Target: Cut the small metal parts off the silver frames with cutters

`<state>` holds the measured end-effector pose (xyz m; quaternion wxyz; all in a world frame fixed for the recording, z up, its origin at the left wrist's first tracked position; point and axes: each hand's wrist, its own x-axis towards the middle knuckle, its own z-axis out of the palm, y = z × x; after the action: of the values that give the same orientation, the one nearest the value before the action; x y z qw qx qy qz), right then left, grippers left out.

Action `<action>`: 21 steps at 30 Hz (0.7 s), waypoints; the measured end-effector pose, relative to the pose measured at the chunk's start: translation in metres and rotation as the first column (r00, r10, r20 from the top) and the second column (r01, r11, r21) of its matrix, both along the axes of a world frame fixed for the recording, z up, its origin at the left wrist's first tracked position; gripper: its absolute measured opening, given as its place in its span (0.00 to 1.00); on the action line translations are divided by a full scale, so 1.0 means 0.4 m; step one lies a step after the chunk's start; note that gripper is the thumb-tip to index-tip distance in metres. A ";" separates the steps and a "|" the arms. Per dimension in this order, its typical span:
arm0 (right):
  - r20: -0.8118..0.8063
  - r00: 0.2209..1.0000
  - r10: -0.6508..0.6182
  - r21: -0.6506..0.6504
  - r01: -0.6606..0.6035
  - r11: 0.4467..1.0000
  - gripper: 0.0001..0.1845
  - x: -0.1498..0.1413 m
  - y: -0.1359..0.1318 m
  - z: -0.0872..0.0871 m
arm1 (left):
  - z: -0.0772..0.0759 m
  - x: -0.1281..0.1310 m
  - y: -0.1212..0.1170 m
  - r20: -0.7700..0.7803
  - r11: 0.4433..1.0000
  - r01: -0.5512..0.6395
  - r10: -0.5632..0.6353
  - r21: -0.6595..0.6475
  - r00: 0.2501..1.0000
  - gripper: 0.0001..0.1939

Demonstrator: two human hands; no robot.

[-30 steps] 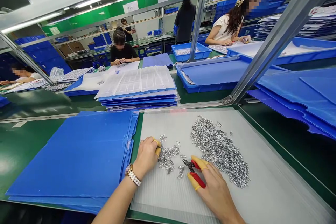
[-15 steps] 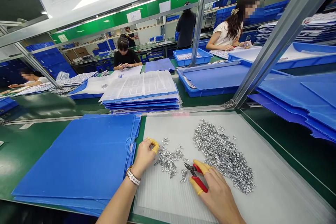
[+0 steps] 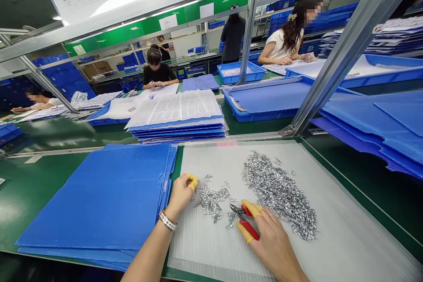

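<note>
My right hand [image 3: 269, 233], with yellow covers on the fingertips, grips red-handled cutting pliers [image 3: 246, 222]. Their dark jaws point left, apart from each other, close to a little clump of small metal pieces [image 3: 230, 219]. My left hand [image 3: 181, 191] is closed in a pinch, its yellow-covered fingers curled together. Whatever may be between those fingertips is hidden. Beside it lies a smaller scatter of shiny metal pieces [image 3: 211, 198]. A much larger heap of the same pieces [image 3: 277, 194] spreads out beyond my right hand. All of them rest on a translucent ribbed sheet [image 3: 205, 251].
Blue plastic sheets [image 3: 95, 202] are stacked at my left. Across a metal rail stands a pile of white and blue sheets [image 3: 178, 114], next to a blue tray [image 3: 264, 101]. A slanted metal post [image 3: 343, 48] rises at the right. Several co-workers sit or stand farther back.
</note>
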<state>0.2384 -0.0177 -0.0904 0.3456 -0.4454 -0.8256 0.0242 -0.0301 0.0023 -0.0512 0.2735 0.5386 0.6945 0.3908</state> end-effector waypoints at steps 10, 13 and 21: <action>-0.003 1.000 0.008 -0.018 -0.008 1.000 0.25 0.003 -0.002 0.002 | 0.049 0.013 -0.003 -0.249 0.982 0.182 -0.189 -0.049 0.950 0.12; -0.012 1.000 0.014 -0.014 -0.014 1.000 0.25 0.002 -0.001 0.000 | 0.070 0.027 0.010 -0.374 0.973 0.223 -0.231 -0.064 0.898 0.13; -0.019 0.999 0.028 0.018 -0.028 0.999 0.24 0.001 -0.004 0.006 | 0.066 0.048 0.035 -0.528 0.953 0.262 -0.302 -0.152 0.794 0.12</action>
<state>0.2390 -0.0194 -0.0880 0.3573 -0.4304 -0.8285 0.0259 -0.0108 0.0162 -0.0249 0.1387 0.7147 0.6686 0.1514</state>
